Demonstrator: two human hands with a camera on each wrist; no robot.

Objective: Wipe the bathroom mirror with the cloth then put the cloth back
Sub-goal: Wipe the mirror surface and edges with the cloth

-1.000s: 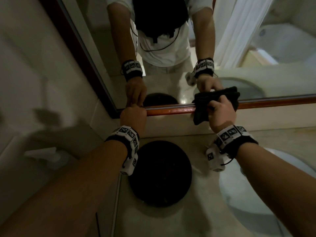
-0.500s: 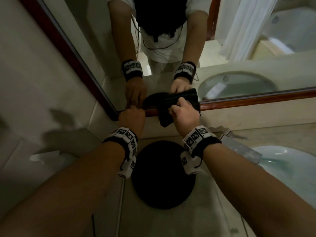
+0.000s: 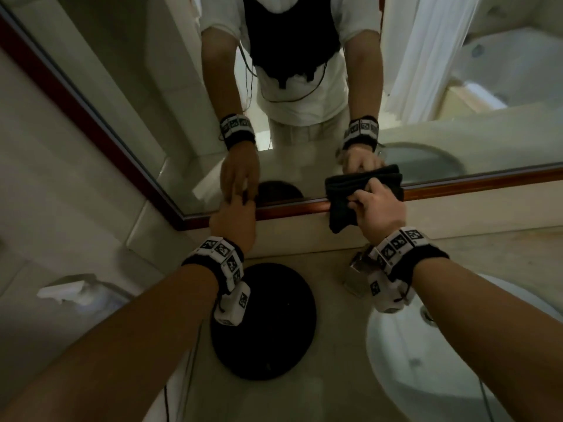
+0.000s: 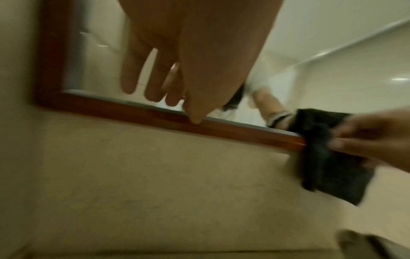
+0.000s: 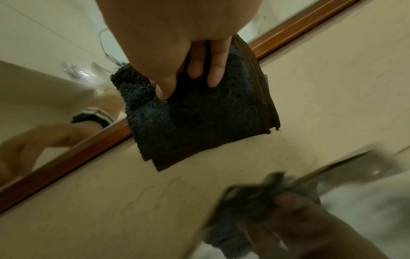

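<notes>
The wood-framed mirror (image 3: 182,102) hangs above the counter. A dark folded cloth (image 3: 344,202) lies over its lower frame rail (image 3: 289,208), right of centre. My right hand (image 3: 365,196) grips the cloth and presses it against the glass and rail; in the right wrist view the thumb and fingers (image 5: 215,77) dig into the cloth (image 5: 199,119). My left hand (image 3: 240,202) rests near the mirror's lower left corner. In the left wrist view its fingers (image 4: 153,87) lie straight on the glass (image 4: 99,70) and hold nothing, with the cloth (image 4: 328,166) to the right.
A black round disc (image 3: 263,321) lies on the beige counter below my hands. A white sink basin (image 3: 426,360) sits at the lower right, with a metal fitting (image 3: 356,263) behind it. A white holder (image 3: 61,289) sticks out from the left wall.
My right hand slid the cloth left along the lower rail towards my left hand, then back to the right. The left hand stayed at the lower left corner.
</notes>
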